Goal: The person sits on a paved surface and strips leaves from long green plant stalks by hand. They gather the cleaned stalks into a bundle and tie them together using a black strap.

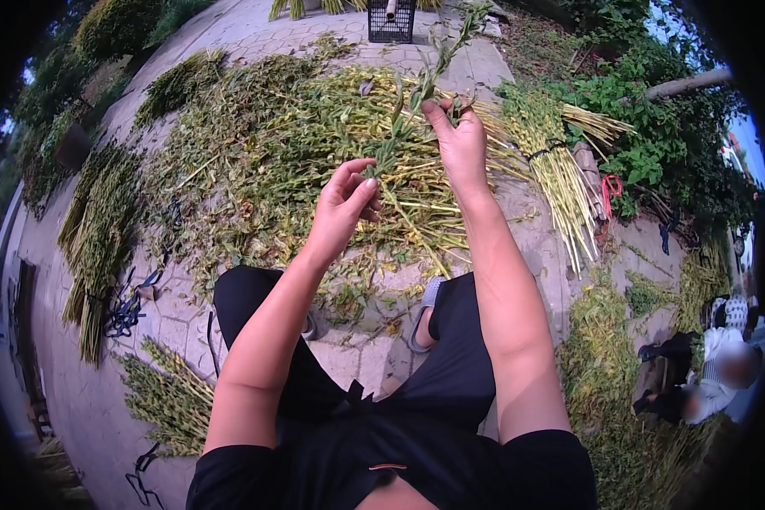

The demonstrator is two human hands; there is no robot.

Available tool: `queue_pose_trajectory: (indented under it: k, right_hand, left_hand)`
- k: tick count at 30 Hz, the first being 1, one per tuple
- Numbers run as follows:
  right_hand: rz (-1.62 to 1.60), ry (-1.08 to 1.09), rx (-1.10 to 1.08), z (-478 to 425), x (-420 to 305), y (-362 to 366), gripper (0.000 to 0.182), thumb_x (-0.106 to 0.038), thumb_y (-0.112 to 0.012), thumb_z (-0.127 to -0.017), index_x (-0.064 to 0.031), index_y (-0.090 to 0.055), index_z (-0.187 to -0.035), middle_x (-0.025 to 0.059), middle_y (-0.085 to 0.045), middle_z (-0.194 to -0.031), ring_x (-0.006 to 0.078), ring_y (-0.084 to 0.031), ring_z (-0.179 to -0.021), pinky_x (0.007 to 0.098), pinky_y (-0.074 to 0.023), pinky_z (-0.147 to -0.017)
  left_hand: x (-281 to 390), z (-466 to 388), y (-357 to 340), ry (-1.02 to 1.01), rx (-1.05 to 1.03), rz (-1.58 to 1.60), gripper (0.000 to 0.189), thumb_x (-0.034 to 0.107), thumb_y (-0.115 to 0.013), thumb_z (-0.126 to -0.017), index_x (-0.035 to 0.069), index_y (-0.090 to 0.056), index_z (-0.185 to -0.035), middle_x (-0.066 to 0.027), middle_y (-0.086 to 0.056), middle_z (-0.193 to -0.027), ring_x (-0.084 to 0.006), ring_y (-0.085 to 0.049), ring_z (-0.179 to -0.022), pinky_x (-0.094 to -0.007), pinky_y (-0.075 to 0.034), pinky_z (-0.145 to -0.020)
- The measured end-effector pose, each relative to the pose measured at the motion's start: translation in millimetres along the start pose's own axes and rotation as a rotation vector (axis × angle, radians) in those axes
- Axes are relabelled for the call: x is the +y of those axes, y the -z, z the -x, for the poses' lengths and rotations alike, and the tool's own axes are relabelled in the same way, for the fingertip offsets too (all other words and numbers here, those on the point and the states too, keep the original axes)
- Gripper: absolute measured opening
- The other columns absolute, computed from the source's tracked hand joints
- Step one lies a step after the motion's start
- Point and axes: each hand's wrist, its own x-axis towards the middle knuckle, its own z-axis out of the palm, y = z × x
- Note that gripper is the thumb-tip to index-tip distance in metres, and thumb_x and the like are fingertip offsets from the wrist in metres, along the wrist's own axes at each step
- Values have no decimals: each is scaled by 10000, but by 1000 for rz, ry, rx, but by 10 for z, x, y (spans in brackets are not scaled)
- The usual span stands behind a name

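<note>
My left hand (pixel 350 199) is closed around the lower leafy part of a plant stalk (pixel 414 223), whose bare yellow-green stem runs down toward my shoe. Higher up, my right hand (pixel 460 137) has thumb and fingers at the leafy top of the plant (pixel 446 57), which rises beyond it. Below both hands spreads a heap of cut stalks and leaves (pixel 280 153), the stalks' pale ends pointing right. Whether the right fingers pinch the main stem or only a leaf beside it is hard to tell.
Tied stalks (pixel 558 172) lie at the right, leafy bundles (pixel 105 217) at the left, near dark straps (pixel 124 312). Another bundle (pixel 166 395) lies by my left knee. A black plastic crate (pixel 391 22) stands ahead. At the far right a person (pixel 720 370) sits beside more stalks.
</note>
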Motion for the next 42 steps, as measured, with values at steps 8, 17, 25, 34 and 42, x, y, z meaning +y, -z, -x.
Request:
queue_pose_trajectory:
  k: [8,17,25,34,42]
  right_hand:
    - [-49,131,-154,89,-36,-102,326,-348,-672,-903,-32,-600,-876,0,-600,-685,90,-481,-635,271,-416,-604]
    - [198,345,-307,269,-313,-75,176,-148,-670,-890,-60,-546,-979,67,-640,-845,187,-613,-722,304,-480,-660]
    - [-121,-28,-335,-61,3,105,459,-201,-622,-944,-58,-450,-1344,48,-623,-1073,112,-589,-902,235,-471,-780]
    - [207,39,-597,64,86,154,198,-202,-568,-966,-28,-643,-1023,108,-668,-784,194,-614,-701,361,-491,-683]
    - [664,321,-1001,341,102,13,164,-107,-594,-868,-34,-591,-1015,179,-623,-843,382,-600,-792,435,-485,-684]
  left_hand:
    - [48,11,-18,25,-20,148,339,162,-501,-998,43,-449,-1311,-22,-555,-856,-94,-553,-711,-240,-489,-627]
    - [94,1,240,26,0,223,312,226,-505,-998,89,-512,-1279,17,-516,-798,-35,-429,-579,-162,-293,-462]
    - [66,30,251,214,-213,252,320,238,-487,-994,68,-534,-1262,9,-498,-730,-35,-362,-501,-173,-270,-425]
    - [139,67,164,226,-264,193,439,397,-374,-1031,102,-459,-1346,48,-390,-620,-36,-282,-458,-190,-221,-424]
    - [111,-18,265,202,-185,231,364,389,-404,-1028,92,-522,-1203,63,-336,-614,-30,-251,-479,-190,-195,-428]
